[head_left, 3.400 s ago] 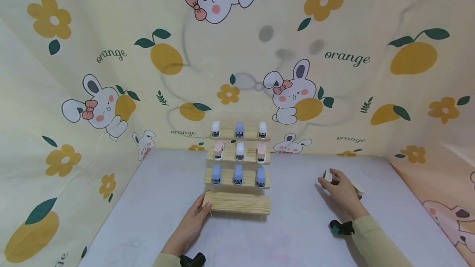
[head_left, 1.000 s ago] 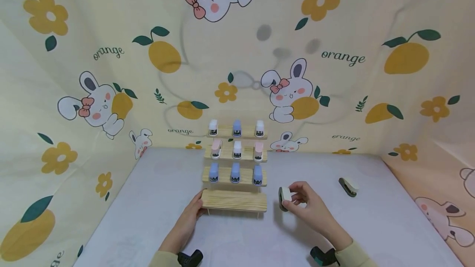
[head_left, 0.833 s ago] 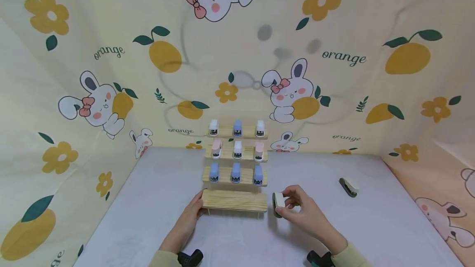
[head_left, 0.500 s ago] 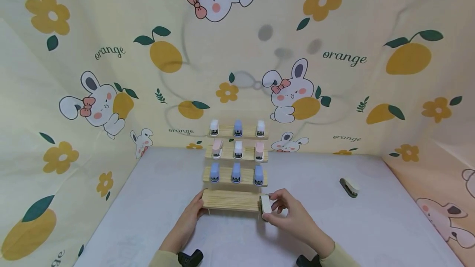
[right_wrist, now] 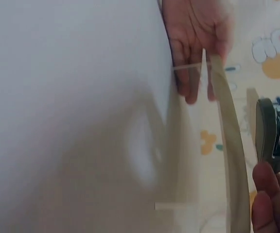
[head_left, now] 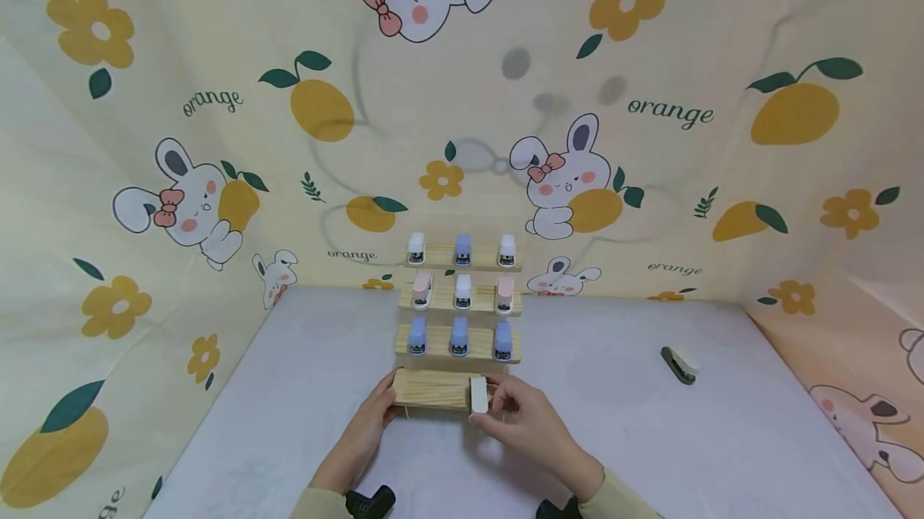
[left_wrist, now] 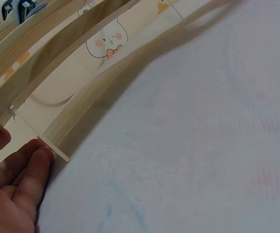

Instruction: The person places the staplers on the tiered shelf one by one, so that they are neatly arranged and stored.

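Observation:
In the head view my right hand (head_left: 534, 429) pinches a stapler (head_left: 479, 395) with a white top and dark green base over the right part of the bottom shelf (head_left: 433, 389) of a stepped wooden rack. The right wrist view shows a small gap between this stapler (right_wrist: 266, 128) and the board (right_wrist: 232, 145). My left hand (head_left: 366, 427) holds the left end of that shelf. Seen from the left wrist, its fingers (left_wrist: 35, 177) sit by a clear leg, and its thumb is at the board's end. The upper shelves carry blue, pink and white staplers.
Another white and dark green stapler (head_left: 678, 365) lies on the white table (head_left: 613, 342) at the right. Blue staplers (head_left: 459, 336) stand on the shelf just behind the bottom one. A patterned cloth (head_left: 462, 182) closes off the back and sides.
My right hand picked up one stapler at the right and carried it left, from beside the rack to over the bottom shelf. The left hand has stayed at the shelf's end.

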`<state>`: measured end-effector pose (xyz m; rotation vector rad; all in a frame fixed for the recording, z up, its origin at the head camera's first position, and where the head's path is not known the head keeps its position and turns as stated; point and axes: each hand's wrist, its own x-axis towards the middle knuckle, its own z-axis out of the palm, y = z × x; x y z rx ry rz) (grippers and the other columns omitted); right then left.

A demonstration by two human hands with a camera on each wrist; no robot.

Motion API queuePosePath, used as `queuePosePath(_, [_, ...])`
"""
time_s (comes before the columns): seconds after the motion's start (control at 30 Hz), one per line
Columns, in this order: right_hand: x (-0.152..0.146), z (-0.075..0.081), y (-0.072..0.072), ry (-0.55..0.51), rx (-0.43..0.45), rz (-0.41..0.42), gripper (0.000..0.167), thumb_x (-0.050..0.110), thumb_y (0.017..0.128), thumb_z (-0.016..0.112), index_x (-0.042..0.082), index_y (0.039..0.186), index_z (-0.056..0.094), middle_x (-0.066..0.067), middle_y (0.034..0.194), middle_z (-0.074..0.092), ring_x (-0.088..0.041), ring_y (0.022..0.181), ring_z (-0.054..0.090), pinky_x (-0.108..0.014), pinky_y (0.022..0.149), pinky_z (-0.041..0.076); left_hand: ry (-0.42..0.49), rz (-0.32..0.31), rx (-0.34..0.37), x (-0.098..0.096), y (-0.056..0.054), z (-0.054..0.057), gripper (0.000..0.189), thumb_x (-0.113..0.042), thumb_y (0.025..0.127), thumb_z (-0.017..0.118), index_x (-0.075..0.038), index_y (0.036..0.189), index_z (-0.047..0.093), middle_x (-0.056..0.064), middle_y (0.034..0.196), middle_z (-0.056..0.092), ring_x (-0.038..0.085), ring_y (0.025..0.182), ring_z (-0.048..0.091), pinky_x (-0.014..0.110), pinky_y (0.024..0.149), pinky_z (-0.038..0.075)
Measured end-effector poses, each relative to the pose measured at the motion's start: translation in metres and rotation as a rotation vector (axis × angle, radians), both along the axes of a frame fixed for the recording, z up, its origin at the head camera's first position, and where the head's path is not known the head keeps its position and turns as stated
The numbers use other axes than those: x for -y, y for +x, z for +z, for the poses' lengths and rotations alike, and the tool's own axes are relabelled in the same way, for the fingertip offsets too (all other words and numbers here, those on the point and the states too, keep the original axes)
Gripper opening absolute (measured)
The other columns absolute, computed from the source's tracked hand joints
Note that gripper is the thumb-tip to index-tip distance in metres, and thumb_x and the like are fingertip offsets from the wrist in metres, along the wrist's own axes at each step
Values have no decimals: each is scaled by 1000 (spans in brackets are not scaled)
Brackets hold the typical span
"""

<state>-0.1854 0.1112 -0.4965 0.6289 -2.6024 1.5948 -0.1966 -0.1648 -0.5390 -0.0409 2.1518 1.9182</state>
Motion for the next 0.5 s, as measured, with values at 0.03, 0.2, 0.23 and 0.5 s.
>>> queuePosePath(0.03, [4,-1,-1,2,-9,1,42,46,81,77,11,73,52,-11,130,59,-25,109,61,-27,79,55,0,-1,-1,0,0,0,50,-34,107,28,-19,155,24,9,159,19,29,144,22,48,114,24])
queuePosePath(0.2, [22,-3,-6,41,-71,-26,42,51,81,74,21,65,49,-9,128,61,-25,120,56,-31,88,52,1,-4,-3,1,-2,-3,50,-33,107,27,-18,155,24,9,159,20,28,144,22,48,114,24])
queuePosePath(0.23, [26,-3,-7,46,-80,-32,42,51,80,75,22,65,49,-9,128,62,-23,119,56,-32,88,51,1,-3,0,1,-2,-3,50,-33,107,27,-19,155,24,9,159,20,28,144,22,48,114,24])
queuePosePath(0.5, [52,-6,-16,91,-94,-63,40,45,81,77,20,65,49,-1,118,66,-14,104,60,-22,70,47,-1,0,11,2,-4,-6,51,-35,106,27,-18,155,24,8,159,21,27,142,26,48,114,25])
